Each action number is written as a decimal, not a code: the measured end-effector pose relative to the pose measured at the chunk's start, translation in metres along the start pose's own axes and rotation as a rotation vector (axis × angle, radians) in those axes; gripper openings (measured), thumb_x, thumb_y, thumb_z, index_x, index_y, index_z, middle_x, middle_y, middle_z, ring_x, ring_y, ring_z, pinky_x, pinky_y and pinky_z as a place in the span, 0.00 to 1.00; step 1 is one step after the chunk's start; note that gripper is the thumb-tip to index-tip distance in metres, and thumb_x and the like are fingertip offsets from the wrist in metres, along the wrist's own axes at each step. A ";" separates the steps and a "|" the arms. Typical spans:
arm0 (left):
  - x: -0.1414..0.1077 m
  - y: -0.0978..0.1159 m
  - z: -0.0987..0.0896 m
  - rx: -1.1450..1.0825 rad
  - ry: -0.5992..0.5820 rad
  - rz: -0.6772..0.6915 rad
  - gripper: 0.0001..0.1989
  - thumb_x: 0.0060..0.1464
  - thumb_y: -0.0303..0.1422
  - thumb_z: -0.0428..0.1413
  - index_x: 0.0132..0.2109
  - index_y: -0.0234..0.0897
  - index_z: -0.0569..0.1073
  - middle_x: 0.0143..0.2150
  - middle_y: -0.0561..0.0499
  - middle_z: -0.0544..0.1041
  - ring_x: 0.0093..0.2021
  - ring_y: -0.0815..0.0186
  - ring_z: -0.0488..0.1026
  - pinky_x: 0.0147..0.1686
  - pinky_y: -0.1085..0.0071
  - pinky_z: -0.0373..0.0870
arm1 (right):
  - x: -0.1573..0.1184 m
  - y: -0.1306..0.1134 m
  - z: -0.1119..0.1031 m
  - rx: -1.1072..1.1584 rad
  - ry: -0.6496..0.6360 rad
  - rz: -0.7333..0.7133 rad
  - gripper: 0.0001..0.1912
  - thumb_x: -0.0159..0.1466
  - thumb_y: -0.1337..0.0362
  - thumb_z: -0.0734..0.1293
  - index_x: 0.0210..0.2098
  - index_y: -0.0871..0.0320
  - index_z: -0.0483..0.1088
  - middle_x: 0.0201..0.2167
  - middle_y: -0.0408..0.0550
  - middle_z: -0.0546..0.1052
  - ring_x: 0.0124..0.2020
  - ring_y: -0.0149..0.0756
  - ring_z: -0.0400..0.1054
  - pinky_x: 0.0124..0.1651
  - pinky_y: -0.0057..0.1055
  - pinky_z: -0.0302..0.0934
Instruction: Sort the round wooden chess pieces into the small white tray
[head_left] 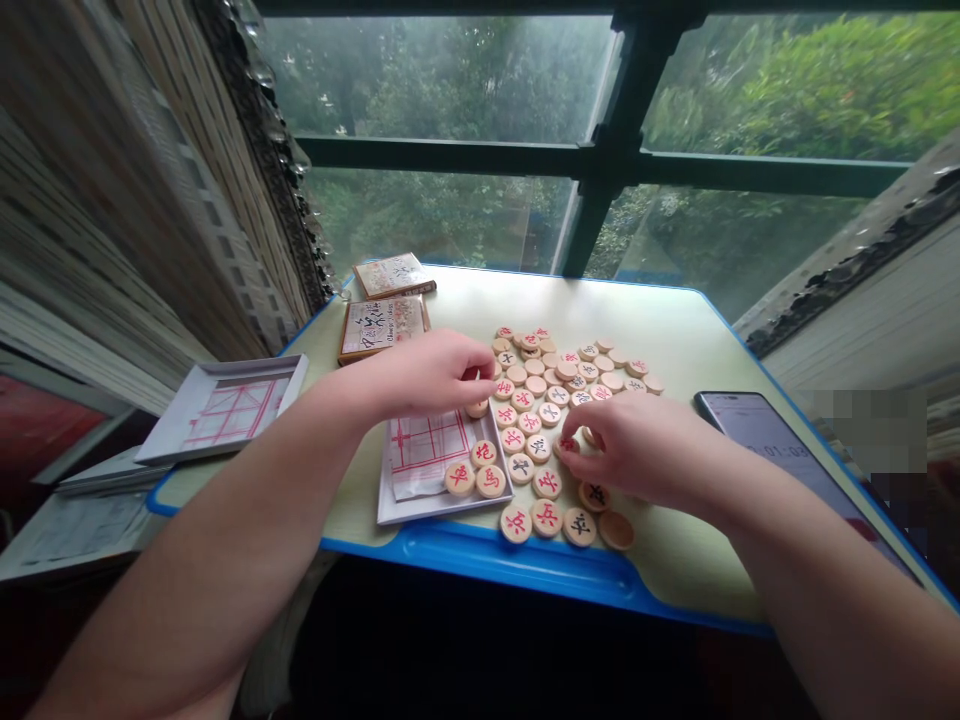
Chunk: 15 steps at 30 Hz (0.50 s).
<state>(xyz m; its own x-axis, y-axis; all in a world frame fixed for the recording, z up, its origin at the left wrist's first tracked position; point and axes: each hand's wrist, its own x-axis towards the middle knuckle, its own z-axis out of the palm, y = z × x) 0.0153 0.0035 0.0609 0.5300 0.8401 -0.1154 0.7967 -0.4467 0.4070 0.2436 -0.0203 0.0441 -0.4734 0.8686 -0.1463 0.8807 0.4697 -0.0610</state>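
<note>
Many round wooden Chinese chess pieces [537,447] with red or black characters lie spread over the table, some blank side up. My right hand [630,440] pinches a red-marked piece [567,447] at the near part of the spread. My left hand [442,372] is above the far right corner of a shallow white box [385,490], its fingers curled together at a chess piece [477,409], partly hidden below the thumb. Within this box, several red-marked pieces [484,454] lie on a folded paper board [427,445] with red lines.
A second shallow box [217,410] with a red-lined sheet rests at the table's left edge. Two printed flat boxes [395,275] [364,330] are at the back left. On the right lies a phone [780,450]. The table [675,310] has a blue rim; windows stand behind it.
</note>
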 end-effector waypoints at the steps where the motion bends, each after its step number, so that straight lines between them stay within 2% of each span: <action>1: 0.000 0.000 0.000 -0.004 0.003 0.007 0.11 0.52 0.37 0.50 0.31 0.36 0.73 0.26 0.52 0.73 0.23 0.71 0.64 0.23 0.73 0.54 | 0.000 -0.001 0.000 0.014 0.032 -0.007 0.11 0.56 0.55 0.64 0.31 0.52 0.76 0.22 0.45 0.75 0.22 0.32 0.63 0.25 0.27 0.47; 3: 0.001 -0.001 0.001 -0.010 0.021 0.029 0.12 0.53 0.37 0.49 0.31 0.35 0.73 0.25 0.52 0.73 0.24 0.71 0.64 0.23 0.73 0.54 | 0.000 -0.007 -0.002 0.088 0.099 -0.038 0.12 0.57 0.56 0.64 0.34 0.53 0.75 0.21 0.43 0.74 0.22 0.30 0.62 0.25 0.27 0.48; 5: 0.002 -0.002 0.003 0.000 0.093 0.033 0.13 0.53 0.38 0.49 0.30 0.35 0.73 0.24 0.52 0.73 0.24 0.71 0.64 0.23 0.73 0.54 | 0.001 -0.016 -0.003 0.197 0.134 -0.098 0.12 0.58 0.57 0.63 0.37 0.54 0.74 0.21 0.42 0.73 0.22 0.29 0.61 0.26 0.26 0.48; 9: 0.007 -0.006 0.005 0.094 0.385 -0.041 0.15 0.54 0.40 0.49 0.28 0.34 0.73 0.23 0.51 0.72 0.24 0.70 0.63 0.24 0.71 0.53 | 0.006 -0.040 -0.004 0.281 0.108 -0.205 0.13 0.59 0.58 0.63 0.41 0.53 0.74 0.22 0.41 0.73 0.22 0.28 0.60 0.27 0.26 0.48; 11: 0.008 -0.009 0.004 0.123 0.476 -0.074 0.16 0.54 0.41 0.49 0.29 0.34 0.74 0.23 0.51 0.72 0.24 0.69 0.63 0.25 0.71 0.54 | 0.009 -0.049 -0.003 0.258 0.101 -0.214 0.12 0.60 0.58 0.64 0.40 0.52 0.75 0.22 0.41 0.74 0.21 0.28 0.61 0.27 0.26 0.48; 15: 0.008 -0.014 0.002 0.143 0.494 -0.094 0.17 0.54 0.42 0.49 0.29 0.35 0.74 0.24 0.50 0.73 0.25 0.68 0.64 0.26 0.71 0.54 | 0.007 -0.053 0.000 0.239 0.060 -0.256 0.12 0.60 0.58 0.63 0.40 0.50 0.76 0.22 0.42 0.75 0.21 0.29 0.62 0.26 0.26 0.48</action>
<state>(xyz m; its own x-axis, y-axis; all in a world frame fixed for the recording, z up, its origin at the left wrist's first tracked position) 0.0094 0.0155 0.0526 0.2818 0.9080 0.3100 0.8840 -0.3713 0.2839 0.1939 -0.0394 0.0467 -0.6729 0.7387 -0.0386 0.7089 0.6291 -0.3188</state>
